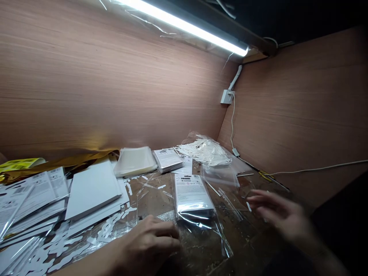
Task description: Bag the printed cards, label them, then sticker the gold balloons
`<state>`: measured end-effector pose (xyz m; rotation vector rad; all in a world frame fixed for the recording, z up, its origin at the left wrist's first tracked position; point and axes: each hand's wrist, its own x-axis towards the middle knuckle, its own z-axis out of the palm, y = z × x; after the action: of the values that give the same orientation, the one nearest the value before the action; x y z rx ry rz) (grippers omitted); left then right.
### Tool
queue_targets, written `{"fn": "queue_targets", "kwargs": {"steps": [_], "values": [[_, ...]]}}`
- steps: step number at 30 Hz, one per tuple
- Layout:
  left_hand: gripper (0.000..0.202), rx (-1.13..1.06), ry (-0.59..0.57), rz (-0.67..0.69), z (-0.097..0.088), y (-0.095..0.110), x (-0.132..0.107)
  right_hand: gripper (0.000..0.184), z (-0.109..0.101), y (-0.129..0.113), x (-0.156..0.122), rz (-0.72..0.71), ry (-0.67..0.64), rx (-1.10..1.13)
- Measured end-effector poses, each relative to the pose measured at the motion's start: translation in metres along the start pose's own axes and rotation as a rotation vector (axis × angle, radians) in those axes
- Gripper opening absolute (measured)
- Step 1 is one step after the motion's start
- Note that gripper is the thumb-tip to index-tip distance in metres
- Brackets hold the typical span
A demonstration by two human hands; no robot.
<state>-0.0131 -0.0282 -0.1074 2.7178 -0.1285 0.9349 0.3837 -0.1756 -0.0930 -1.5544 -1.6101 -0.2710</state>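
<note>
My left hand rests on the desk with its fingers curled, touching the near edge of a clear plastic sleeve that holds a stack of white printed cards. My right hand hovers to the right of that sleeve, fingers stretched out and blurred by motion, holding nothing. A small white strip lies just beyond its fingertips.
A bag of thin white sticks lies at the back. Beside it are a second card stack, a pile of clear sleeves, flat white boards and wrapped packets at left. A white cable runs along the right wall.
</note>
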Motion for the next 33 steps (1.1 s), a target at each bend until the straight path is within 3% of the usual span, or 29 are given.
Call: {"fn": "queue_targets", "kwargs": {"steps": [2,4,9,11,13,16,19,20,23,25,27,31,33], "values": [[0.023,-0.054,-0.036,-0.001,-0.003,0.001,0.003,0.037,0.022,-0.015,-0.003,-0.199,-0.217,-0.02],[0.025,-0.111,-0.037,-0.013,-0.005,0.001,0.005,0.048,0.038,-0.031,-0.012,-0.298,-0.376,-0.03],[0.03,-0.296,0.159,-0.094,-0.003,-0.001,0.01,0.076,0.054,-0.052,-0.028,-0.245,-0.483,0.103],[0.031,-0.344,0.218,-0.136,-0.004,0.002,0.014,0.096,0.062,-0.056,-0.023,-0.239,-0.477,0.165],[0.032,-0.381,0.268,-0.172,-0.007,0.007,0.018,0.1,0.074,-0.06,-0.014,-0.292,-0.416,0.215],[0.03,-0.401,0.321,-0.186,-0.019,0.019,0.025,0.07,0.088,-0.072,0.003,-0.397,-0.222,0.321],[0.025,-0.341,0.317,-0.155,-0.035,0.022,0.029,0.053,0.093,-0.083,0.019,-0.374,-0.07,0.417],[0.038,-0.292,0.308,-0.153,-0.039,0.02,0.029,0.052,0.093,-0.087,0.024,-0.347,-0.048,0.433],[0.108,-0.136,0.314,-0.256,-0.045,0.008,0.025,0.046,0.093,-0.096,0.034,-0.285,-0.018,0.464],[0.13,-0.109,0.342,-0.336,-0.043,-0.002,0.023,0.04,0.096,-0.101,0.037,-0.26,-0.018,0.511],[0.121,-0.105,0.336,-0.294,-0.041,-0.009,0.022,0.038,0.1,-0.105,0.038,-0.246,-0.028,0.568],[0.059,-0.052,0.258,-0.096,-0.037,-0.01,0.022,0.041,0.104,-0.108,0.037,-0.254,-0.065,0.61],[0.053,-0.073,0.287,-0.076,-0.035,-0.009,0.02,0.044,0.101,-0.108,0.038,-0.273,-0.1,0.609]]}}
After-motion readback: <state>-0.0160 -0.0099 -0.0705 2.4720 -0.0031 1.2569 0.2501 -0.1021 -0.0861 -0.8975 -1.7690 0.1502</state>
